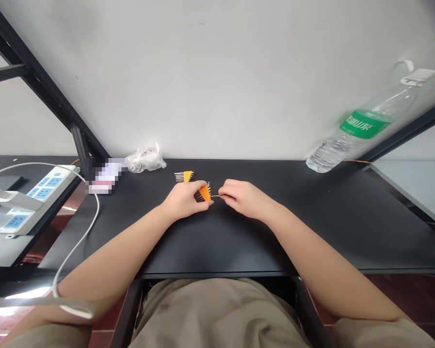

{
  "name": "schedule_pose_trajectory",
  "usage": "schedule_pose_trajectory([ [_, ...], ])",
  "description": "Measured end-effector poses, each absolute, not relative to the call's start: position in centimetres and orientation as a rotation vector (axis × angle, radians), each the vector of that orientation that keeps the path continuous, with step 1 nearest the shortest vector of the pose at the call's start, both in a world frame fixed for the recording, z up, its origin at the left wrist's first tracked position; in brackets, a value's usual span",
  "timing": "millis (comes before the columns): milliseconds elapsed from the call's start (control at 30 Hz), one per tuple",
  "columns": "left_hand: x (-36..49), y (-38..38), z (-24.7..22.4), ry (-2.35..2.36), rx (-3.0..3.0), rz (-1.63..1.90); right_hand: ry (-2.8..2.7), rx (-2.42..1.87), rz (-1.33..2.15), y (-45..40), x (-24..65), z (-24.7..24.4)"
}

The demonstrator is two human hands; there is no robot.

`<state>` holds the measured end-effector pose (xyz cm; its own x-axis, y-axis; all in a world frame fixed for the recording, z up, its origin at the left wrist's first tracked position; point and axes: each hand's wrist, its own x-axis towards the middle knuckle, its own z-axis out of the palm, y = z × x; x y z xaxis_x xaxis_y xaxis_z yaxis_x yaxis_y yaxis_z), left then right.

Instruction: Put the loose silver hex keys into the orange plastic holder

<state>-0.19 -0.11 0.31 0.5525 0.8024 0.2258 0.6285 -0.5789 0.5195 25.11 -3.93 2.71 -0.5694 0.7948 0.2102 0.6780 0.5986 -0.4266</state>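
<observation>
Near the middle of the black table, my left hand [184, 199] grips an orange holder [205, 193] with several thin metal pieces in it. My right hand [243, 197] is closed in a pinch on a thin metal rod [216, 195], whose left end reaches the holder's right side. Where the rod meets the holder is too small to make out. Just behind my left hand lies a second orange holder [188, 176] with a row of thin metal pieces pointing left.
A crumpled clear plastic bag [146, 158] lies by the wall. A large bottle with a green label [365, 124] leans at the back right. On the left are a power strip [45, 188], a white cable [90, 227] and a blurred packet [108, 177].
</observation>
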Motion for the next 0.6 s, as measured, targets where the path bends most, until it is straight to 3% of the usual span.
schedule_pose_trajectory([
  [600,0.4,-0.6,0.6,1.095,2.49,0.603,-2.396,-1.135,0.514,-4.7,23.3,2.8],
])
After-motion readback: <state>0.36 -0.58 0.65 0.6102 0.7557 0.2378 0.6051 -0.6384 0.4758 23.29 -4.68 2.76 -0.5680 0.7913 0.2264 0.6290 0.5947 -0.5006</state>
